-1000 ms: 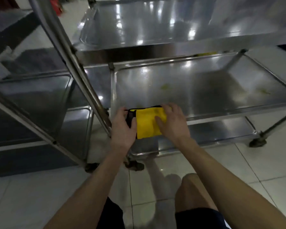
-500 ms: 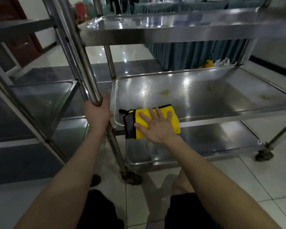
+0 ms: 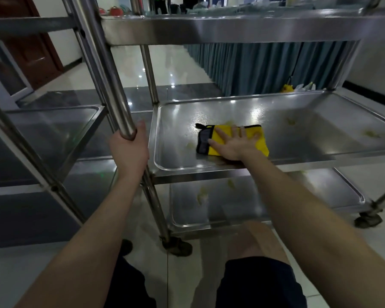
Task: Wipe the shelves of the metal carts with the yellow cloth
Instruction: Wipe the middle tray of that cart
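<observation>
A folded yellow cloth (image 3: 260, 141) with a grey and black edge lies on the middle shelf (image 3: 309, 150) of the steel cart in front of me. My right hand (image 3: 231, 144) presses flat on the cloth with its fingers spread and straight. My left hand (image 3: 129, 150) grips the cart's upright steel post (image 3: 102, 70) at the shelf's left corner. Yellowish smears mark the middle shelf to the right of the cloth and the bottom shelf (image 3: 265, 196).
A second steel cart (image 3: 53, 130) stands close on the left. The top shelf (image 3: 231, 30) overhangs the middle one. Castors (image 3: 177, 246) sit on the tiled floor. A blue skirted table (image 3: 265, 65) stands behind, and my knees are below.
My left hand left the cloth and took hold of the post. My right hand flattened on the cloth and slid it inward onto the shelf, away from the front edge.
</observation>
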Action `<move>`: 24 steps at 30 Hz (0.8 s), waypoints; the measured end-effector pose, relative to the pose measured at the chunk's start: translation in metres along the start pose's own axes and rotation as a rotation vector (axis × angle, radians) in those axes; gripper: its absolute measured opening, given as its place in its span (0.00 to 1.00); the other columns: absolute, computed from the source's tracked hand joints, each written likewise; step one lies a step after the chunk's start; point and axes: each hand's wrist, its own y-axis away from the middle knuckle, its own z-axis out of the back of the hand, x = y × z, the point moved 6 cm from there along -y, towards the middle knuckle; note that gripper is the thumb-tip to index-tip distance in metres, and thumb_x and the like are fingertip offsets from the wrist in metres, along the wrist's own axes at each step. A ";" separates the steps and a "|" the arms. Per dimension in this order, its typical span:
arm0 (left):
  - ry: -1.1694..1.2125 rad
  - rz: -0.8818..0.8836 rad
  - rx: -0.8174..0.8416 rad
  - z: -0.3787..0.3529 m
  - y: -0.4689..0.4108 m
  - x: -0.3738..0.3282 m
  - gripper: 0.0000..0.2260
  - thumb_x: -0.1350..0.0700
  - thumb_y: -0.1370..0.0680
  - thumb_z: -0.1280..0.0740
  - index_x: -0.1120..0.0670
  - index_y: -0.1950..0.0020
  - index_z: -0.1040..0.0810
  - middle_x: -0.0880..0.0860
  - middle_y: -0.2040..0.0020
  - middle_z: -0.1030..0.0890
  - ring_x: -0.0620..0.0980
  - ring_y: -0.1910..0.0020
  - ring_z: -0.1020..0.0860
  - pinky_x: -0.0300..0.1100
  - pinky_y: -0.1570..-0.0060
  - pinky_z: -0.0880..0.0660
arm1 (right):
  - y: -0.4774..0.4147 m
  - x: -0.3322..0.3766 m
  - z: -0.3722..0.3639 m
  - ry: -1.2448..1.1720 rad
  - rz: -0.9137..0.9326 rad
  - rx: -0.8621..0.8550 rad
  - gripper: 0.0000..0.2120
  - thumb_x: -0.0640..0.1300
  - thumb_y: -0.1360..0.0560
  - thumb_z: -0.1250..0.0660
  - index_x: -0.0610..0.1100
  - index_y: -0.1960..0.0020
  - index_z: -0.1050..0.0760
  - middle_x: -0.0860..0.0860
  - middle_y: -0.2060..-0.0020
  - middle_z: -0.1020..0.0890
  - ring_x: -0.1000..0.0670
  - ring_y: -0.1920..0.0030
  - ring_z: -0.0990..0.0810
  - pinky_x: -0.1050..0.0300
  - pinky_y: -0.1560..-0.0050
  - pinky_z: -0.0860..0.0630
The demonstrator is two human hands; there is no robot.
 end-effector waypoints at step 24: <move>-0.011 -0.030 -0.006 0.000 0.003 -0.006 0.19 0.43 0.24 0.29 0.46 0.73 0.27 0.53 0.74 0.31 0.51 0.77 0.29 0.52 0.77 0.27 | -0.003 -0.044 0.000 -0.008 0.097 0.047 0.47 0.89 0.34 0.62 0.74 0.18 0.59 0.57 0.14 0.61 0.48 0.14 0.63 0.25 0.22 0.68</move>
